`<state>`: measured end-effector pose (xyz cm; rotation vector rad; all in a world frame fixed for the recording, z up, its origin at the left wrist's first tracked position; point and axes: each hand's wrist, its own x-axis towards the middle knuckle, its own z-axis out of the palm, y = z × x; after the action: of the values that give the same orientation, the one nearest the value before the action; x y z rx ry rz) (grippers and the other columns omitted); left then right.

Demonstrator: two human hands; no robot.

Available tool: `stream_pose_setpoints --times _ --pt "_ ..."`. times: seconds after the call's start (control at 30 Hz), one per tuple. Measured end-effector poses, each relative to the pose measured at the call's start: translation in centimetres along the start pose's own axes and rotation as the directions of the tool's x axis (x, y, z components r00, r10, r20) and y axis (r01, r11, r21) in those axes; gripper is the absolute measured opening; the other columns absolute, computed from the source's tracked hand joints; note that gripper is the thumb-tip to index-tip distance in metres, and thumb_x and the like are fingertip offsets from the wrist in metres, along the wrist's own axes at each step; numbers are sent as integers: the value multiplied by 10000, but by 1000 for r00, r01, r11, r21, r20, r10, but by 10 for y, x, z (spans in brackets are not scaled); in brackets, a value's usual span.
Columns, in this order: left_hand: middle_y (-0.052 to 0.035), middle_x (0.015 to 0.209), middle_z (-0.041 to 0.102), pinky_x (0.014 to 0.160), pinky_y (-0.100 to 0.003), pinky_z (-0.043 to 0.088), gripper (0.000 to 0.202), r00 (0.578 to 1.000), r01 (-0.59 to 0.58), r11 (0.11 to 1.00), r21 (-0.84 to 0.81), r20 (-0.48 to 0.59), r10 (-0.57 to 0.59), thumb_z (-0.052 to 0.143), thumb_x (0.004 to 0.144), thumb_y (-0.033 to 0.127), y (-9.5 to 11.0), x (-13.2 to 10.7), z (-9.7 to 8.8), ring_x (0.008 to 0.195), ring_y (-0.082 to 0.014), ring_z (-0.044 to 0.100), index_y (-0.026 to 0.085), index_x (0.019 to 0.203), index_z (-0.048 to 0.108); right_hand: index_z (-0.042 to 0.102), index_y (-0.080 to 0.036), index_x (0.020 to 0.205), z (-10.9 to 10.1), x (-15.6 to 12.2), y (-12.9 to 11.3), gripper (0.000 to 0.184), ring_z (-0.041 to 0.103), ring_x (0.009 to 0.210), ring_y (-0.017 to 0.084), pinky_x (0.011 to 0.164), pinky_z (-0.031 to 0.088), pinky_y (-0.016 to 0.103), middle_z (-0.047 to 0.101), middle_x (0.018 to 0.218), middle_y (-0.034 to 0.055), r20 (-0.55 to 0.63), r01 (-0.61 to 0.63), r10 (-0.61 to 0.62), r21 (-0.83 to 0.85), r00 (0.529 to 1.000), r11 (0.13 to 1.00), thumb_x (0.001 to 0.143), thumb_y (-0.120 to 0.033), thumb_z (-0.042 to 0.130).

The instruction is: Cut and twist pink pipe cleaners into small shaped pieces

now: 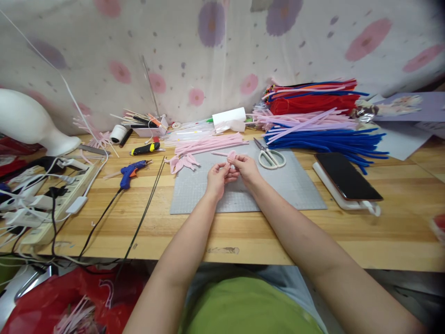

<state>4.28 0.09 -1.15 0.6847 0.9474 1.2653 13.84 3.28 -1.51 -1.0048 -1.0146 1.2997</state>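
Above the grey cutting mat (pixel 194 197), my left hand (pixel 219 178) and my right hand (pixel 246 169) meet, both with fingers pinched on a pink pipe cleaner (pixel 231 156) bent into a small loop. One straight end of it sticks out to the left. Several pink petal shapes (pixel 182 162) made of pipe cleaner lie at the mat's upper left corner. Behind my hands is a bundle of straight pink pipe cleaners (pixel 208 143). Scissors with white handles (pixel 271 157) rest on the mat, just right of my right hand.
At the left are a blue glue gun (pixel 131 174), a yellow-black cutter (pixel 145 148), a power strip (pixel 59 204) with tangled cables and a white foam head (pixel 31 120). Blue pipe cleaners (pixel 327 141) lie at the back right. A phone (pixel 347 176) sits on a white power bank.
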Motion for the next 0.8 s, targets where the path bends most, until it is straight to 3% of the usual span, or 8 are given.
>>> stream_pose_setpoints --times 0.13,0.27,0.47,0.8 --pt "44 520 544 504 -165 488 88 996 86 976 -200 55 -77 566 743 200 2 2 1 435 -44 540 127 726 521 472 -162 469 7 -1 0 325 341 361 30 363 237 189 437 401 -60 7 -68 67 84 998 994 502 -362 727" --pt "39 492 534 493 -124 482 149 978 207 887 -412 93 -186 460 809 147 5 4 2 413 -20 518 112 704 561 463 -167 494 11 1 1 338 400 362 40 366 272 183 481 420 -51 52 -156 149 202 987 967 480 -357 742" --pt "3 551 617 518 -112 492 186 973 224 876 -428 54 -223 448 825 121 5 7 1 495 -44 595 104 729 606 483 -161 501 9 4 3 302 340 383 21 383 240 185 436 433 -74 31 -109 105 261 994 959 481 -311 745" --pt "14 553 612 591 -116 494 184 955 286 837 -466 66 -290 451 833 127 8 5 0 493 -32 583 110 881 628 447 -163 459 11 2 -1 327 300 376 23 392 193 201 396 402 -77 26 -72 68 214 997 974 502 -321 730"
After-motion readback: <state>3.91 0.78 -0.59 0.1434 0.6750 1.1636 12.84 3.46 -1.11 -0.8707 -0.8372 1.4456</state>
